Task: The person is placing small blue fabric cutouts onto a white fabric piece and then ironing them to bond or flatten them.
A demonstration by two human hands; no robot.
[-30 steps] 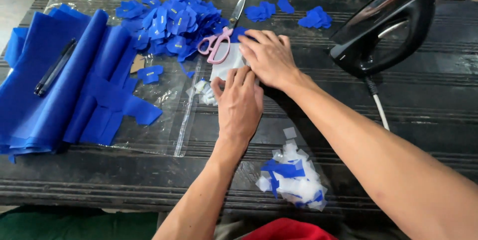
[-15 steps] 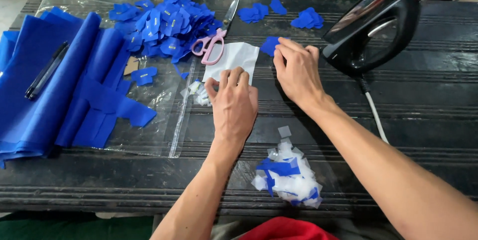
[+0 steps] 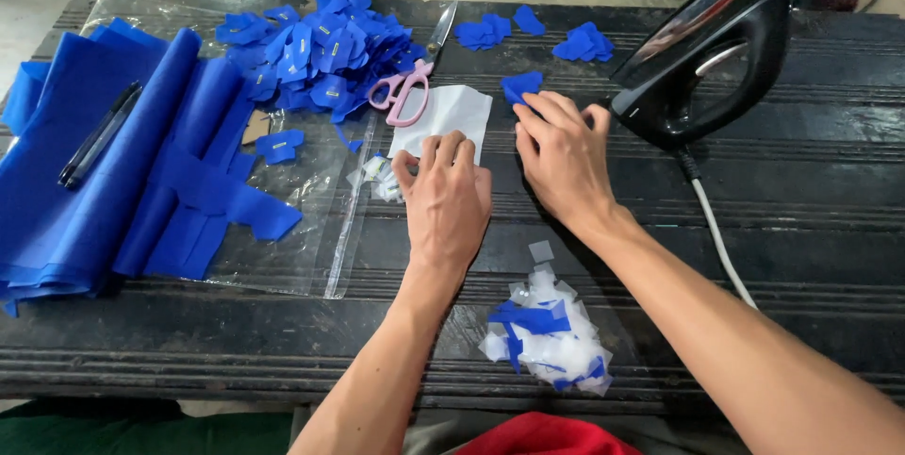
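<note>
My left hand lies flat on the dark table, its fingertips pressing the near edge of a white sheet. My right hand rests just to the right of it, fingers spread, their tips touching a small blue fabric piece. Pink-handled scissors lie at the sheet's far left corner. A black iron stands immediately right of my right hand.
Folded blue fabric with a black pen lies at the left on clear plastic. A heap of blue cut pieces sits at the back. White and blue scraps lie near the front edge. The iron's cord trails forward.
My right hand slid rightward off the white sheet to the small blue piece beside the iron. My left hand stayed on the sheet's near edge.
</note>
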